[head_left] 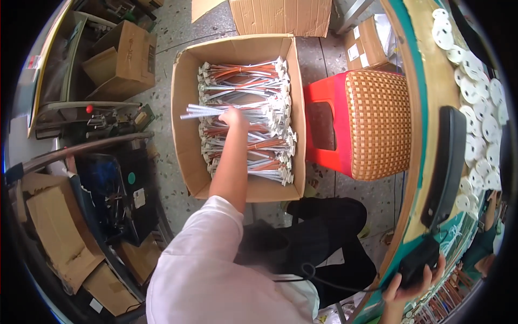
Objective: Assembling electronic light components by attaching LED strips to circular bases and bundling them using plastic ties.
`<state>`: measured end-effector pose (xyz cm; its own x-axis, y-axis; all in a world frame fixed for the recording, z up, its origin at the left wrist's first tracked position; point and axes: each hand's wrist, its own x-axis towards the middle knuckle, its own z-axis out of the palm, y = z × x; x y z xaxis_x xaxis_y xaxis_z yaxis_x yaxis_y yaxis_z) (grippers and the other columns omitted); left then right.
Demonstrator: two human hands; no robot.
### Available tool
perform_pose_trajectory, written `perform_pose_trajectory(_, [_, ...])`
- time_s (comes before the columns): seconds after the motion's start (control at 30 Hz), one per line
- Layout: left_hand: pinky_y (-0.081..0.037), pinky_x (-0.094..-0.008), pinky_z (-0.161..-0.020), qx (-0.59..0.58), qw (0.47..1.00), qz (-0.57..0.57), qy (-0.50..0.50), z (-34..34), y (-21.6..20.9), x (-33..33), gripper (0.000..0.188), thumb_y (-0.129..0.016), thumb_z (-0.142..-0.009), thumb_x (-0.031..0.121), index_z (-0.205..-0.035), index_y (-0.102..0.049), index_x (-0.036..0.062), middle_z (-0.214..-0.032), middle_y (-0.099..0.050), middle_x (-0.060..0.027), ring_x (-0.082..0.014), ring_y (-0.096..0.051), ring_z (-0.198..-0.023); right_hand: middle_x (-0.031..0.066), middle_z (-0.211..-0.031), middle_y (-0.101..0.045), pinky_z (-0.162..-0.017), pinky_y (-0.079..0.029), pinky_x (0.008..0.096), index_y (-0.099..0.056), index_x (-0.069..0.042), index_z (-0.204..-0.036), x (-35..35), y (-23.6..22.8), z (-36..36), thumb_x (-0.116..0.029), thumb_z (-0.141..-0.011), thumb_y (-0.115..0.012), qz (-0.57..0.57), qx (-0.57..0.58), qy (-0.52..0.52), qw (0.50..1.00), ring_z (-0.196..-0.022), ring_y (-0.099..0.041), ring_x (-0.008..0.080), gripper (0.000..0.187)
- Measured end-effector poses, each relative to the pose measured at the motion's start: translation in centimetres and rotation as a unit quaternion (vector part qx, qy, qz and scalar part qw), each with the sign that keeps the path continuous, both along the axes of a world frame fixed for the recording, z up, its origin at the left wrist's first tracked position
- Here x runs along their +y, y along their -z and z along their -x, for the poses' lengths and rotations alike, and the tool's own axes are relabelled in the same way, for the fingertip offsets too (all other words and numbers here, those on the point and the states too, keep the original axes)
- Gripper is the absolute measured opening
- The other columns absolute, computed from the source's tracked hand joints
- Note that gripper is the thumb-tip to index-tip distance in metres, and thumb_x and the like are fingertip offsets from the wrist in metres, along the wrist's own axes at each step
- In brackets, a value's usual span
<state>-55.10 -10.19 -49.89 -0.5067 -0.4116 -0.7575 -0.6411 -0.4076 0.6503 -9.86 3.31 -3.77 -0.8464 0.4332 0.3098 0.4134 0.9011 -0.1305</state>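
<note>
My left hand (234,116) reaches into an open cardboard box (186,151), its fingers closed round a bundle of grey-white wires (199,111) with white end pieces at the right. Under and around it lie several more bundles of white and orange-brown wires (237,70) in rows, their white ends along both sides of the box. At the lower right, my right hand (413,283) has its fingers curled against a small black case (420,259) at the table edge. A thin black cable (345,286) runs beside that hand.
A red stool (329,146) with a woven seat stands right of the box. The table (415,194) at the right carries a long black object (447,162) and many white discs (475,92). More cartons (127,59) and a metal frame (81,151) stand at the left.
</note>
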Motion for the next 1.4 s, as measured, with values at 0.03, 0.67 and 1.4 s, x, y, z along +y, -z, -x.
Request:
perform_pose_trajectory(0.03, [-0.051, -0.0429, -0.092, 0.016, 0.998, -0.028, -0.063, 0.5, 2.1, 0.3, 0.038, -0.054, -0.096, 0.007, -0.126, -0.032, -0.0006, -0.128, -0.049, -0.0232, -0.0300, -0.058, -0.107, 0.0343, -0.147, -0.028, -0.110, -0.027, 0.0594, -0.036, -0.007, -0.139, 0.1, 0.0, -0.3, -0.027, -0.086, -0.059, -0.001, -0.002, 0.001, 1.000, -0.134, -0.032, 0.0490, 0.061])
perform_pose_trajectory(0.67, [-0.045, -0.0399, -0.079, 0.267, 0.958, -0.019, 0.106, 0.0, -8.2, 2.7, 0.014, -0.055, -0.091, 0.004, -0.103, -0.048, 0.0023, -0.092, -0.056, -0.0084, -0.0200, -0.051, -0.081, 0.0342, -0.143, -0.030, -0.101, -0.040, 0.0577, -0.038, -0.009, -0.138, -0.1, -0.9, -0.5, -0.030, -0.081, -0.062, -0.008, -0.005, 0.003, 1.000, -0.124, -0.043, 0.0497, 0.065])
perform_pose_trajectory(1.4, [-0.030, -0.0434, -0.113, 0.292, -0.090, -0.607, 0.733, -48.8, -61.6, -3.8, 0.059, -0.025, -0.103, 0.056, -0.114, -0.065, 0.0134, -0.156, -0.027, -0.0236, -0.0346, -0.039, -0.136, 0.0104, -0.085, -0.056, -0.077, -0.050, 0.0421, -0.056, -0.001, -0.125, -28.8, -13.1, -12.4, -0.019, -0.074, -0.072, -0.120, 0.290, 0.482, 0.818, -0.078, -0.060, 0.0291, 0.057])
